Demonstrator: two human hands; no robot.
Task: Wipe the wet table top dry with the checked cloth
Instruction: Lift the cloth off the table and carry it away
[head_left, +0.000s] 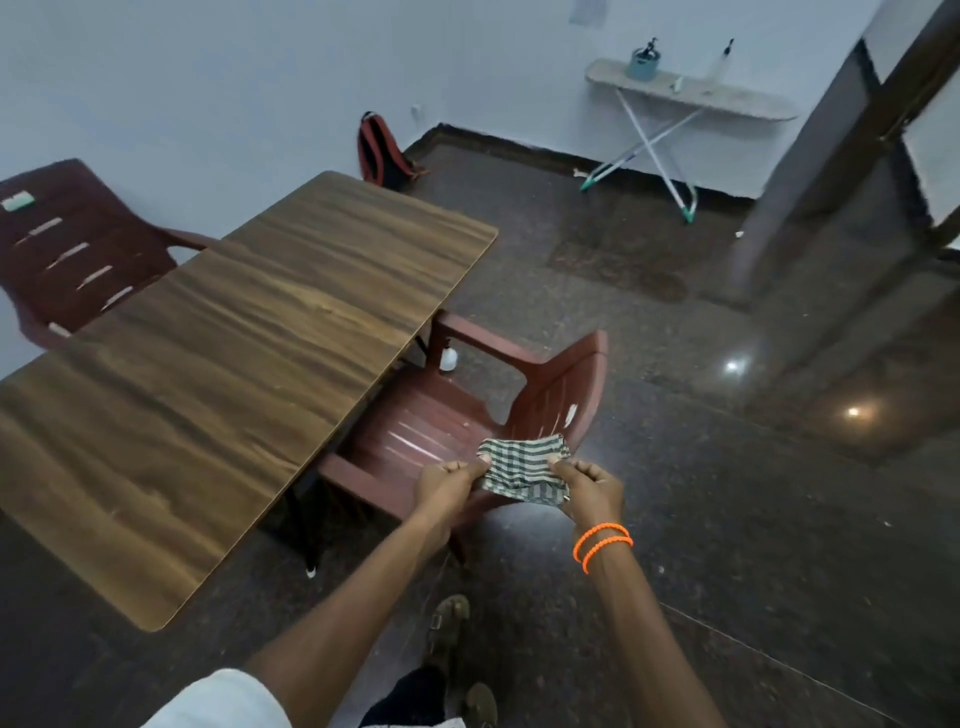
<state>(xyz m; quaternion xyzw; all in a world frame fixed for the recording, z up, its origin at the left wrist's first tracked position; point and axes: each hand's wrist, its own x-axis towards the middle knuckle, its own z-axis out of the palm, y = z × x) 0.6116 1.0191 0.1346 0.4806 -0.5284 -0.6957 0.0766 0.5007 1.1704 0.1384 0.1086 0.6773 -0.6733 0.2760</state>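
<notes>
Hands first: left hand (451, 479) and right hand (587, 484) each pinch one side of the small green-and-white checked cloth (523, 469), fingers curled round its edges, holding it bunched between them. Cloth is up in the air over the seat of the dark red plastic chair (467, 410) and not touching the long brown wood-grain table top (228, 364), which sits just to the left with its long edge over the chair's front. Can't really make out any wet patches on the wood from here. Another red plastic chair (78, 249) is tucked at the table's far side, near the wall. Plenty of open dark speckled stone floor (727, 519) off to the right, running to the folding ironing board (685, 93) by the back wall. Black and red backpack (382, 150) leans on the wall past the table's far end.
</notes>
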